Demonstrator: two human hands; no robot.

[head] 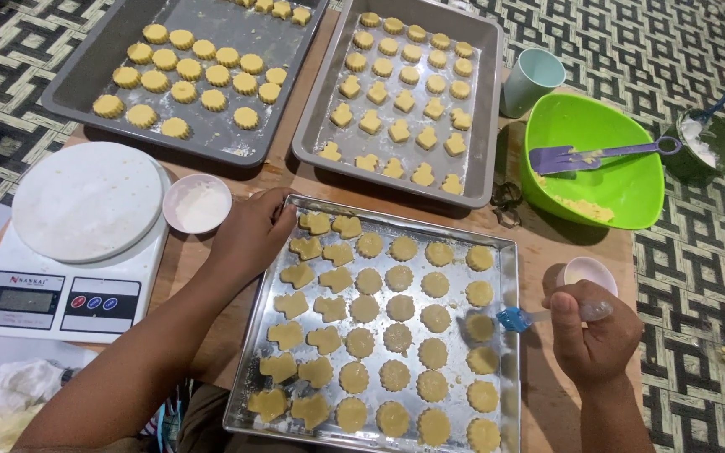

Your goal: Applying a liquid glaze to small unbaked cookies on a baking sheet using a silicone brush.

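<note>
Head view: my left hand (pixel 253 235) rests with a loose grip on the top left corner of the shiny tray (pixel 509 352), steadying it on the bench (pixel 539 252); it grasps nothing else. My right hand (pixel 597 331) is clenched round a small brush with a blue head (pixel 513 319), whose tip hangs over the tray's right edge, just beside the right-hand column of raw cookies (pixel 396 335). I judge the step in hand is brushing glaze onto the cookie tops. The next stroke seems to call for a light touch, so the soft dough keeps its scalloped edge, and for dipping in the small white cup (pixel 591 270) just behind my right fist.

Around me: two grey trays (pixel 312 143) of cut cookies stand beyond, a green bowl (pixel 631 193) holds a purple fork (pixel 564 158) and dough scraps, and a kitchen scale (pixel 69 294) sits to the left, with a small dish of flour (pixel 198 203) near my left hand. Nothing blocks the brush, though my right wrist sits close to the tray rim.
</note>
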